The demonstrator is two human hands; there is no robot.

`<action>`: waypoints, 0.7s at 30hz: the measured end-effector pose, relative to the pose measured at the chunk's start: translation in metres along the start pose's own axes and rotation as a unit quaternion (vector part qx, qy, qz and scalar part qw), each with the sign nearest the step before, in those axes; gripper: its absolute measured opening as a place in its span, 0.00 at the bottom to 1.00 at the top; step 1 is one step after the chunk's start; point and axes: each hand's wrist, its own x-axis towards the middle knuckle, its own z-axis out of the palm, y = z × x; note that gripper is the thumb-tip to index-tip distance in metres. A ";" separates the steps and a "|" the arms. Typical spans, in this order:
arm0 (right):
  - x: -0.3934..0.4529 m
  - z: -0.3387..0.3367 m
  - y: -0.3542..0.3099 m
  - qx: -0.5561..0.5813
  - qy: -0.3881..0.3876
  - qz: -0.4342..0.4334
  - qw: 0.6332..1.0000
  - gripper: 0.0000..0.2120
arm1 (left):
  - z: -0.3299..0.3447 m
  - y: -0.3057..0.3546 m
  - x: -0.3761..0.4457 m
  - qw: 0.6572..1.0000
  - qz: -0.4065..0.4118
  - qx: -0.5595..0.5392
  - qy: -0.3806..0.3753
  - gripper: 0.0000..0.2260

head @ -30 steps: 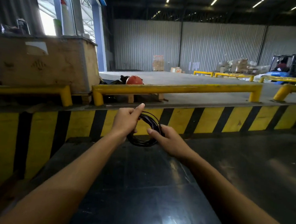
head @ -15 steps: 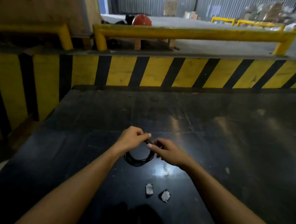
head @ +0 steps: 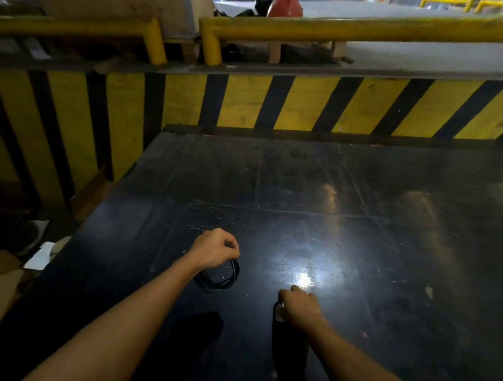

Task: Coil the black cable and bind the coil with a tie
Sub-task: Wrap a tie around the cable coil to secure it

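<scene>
Your left hand (head: pixel 215 248) is closed in a pinch on the top of the black cable (head: pixel 218 278). The cable's already wound into a small coil that hangs from your fingers, w/ the lower loops at or just above the black table (head: pixel 347 196), can't tell if they touch. Pinching at one spot keeps all the turns stacked, so that looks like the reason for the grip: let go and the loops prob spring apart.

Your right hand (head: pixel 297 309) is down on the table near the front edge, well apart from the coil. Fingers are curled over a small whitish piece (head: pixel 279 311); only a sliver shows past the knuckles. I'd guess that's the tie, but it's too small to confirm. Can't tell if you've got it gripped yet or are just closing on it.

Read on progress: coiling looks done, binding not started. No tie on the coil that I can see.

Next, imo: bring the piece over to the coil, not the coil to it, so the left pinch doesn't shift. Wrap close beside your left fingers where the turns are tightest.

Risks: black cable on black glossy top w/ glare just beside your right hand, so loose turns will be hard to spot. One-handed pickup of a flat piece off a slick surface may slip.
</scene>
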 end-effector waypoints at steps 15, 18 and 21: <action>0.011 -0.224 -0.008 0.466 0.266 -0.129 0.834 0.09 | -0.068 0.104 0.034 0.973 0.221 -0.062 -0.023 0.05; 0.002 -0.258 -0.006 0.457 0.300 -0.171 0.820 0.07 | -0.092 0.135 0.038 0.957 0.254 -0.141 -0.004 0.06; -0.009 -0.283 -0.002 0.423 0.318 -0.205 0.823 0.05 | -0.110 0.153 0.041 0.947 0.268 -0.174 -0.010 0.06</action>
